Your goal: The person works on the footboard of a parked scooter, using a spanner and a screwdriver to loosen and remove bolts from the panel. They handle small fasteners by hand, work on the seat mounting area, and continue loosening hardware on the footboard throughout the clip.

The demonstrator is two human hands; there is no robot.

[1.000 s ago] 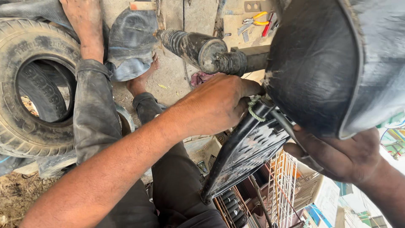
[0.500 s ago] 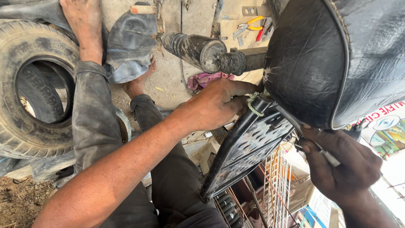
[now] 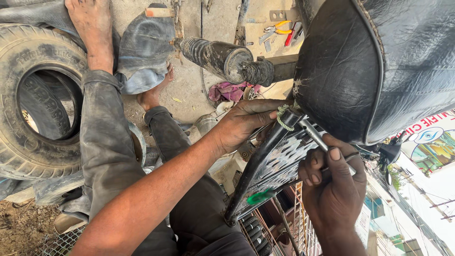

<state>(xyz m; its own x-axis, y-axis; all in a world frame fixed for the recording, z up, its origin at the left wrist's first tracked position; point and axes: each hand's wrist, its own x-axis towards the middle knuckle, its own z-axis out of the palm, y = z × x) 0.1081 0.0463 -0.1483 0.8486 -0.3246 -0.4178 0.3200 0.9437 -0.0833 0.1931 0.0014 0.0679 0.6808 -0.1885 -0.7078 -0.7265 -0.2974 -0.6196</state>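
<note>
A black vinyl seat [image 3: 379, 61] fills the upper right, with a black metal rack [image 3: 270, 166] fixed under its edge. My left hand [image 3: 244, 124] grips the top of the rack's bar, beside a knot of green string [image 3: 283, 115]. My right hand [image 3: 332, 182] is closed on a slim metal tool [image 3: 313, 134] whose shaft points up to the joint between seat and rack. A green-handled tool [image 3: 259, 196] shows behind the rack.
A big worn tyre [image 3: 33, 99] lies at the left beside my legs in dark trousers [image 3: 102, 142]. A black shock absorber [image 3: 218, 58] lies on the ground, with pliers [image 3: 277, 29], a pink rag [image 3: 230, 91] and a folded rubber tube [image 3: 144, 47] nearby.
My right hand has come out from under the seat, moved left to the rack and now holds the metal tool at the joint. My left hand stays on the bar.
</note>
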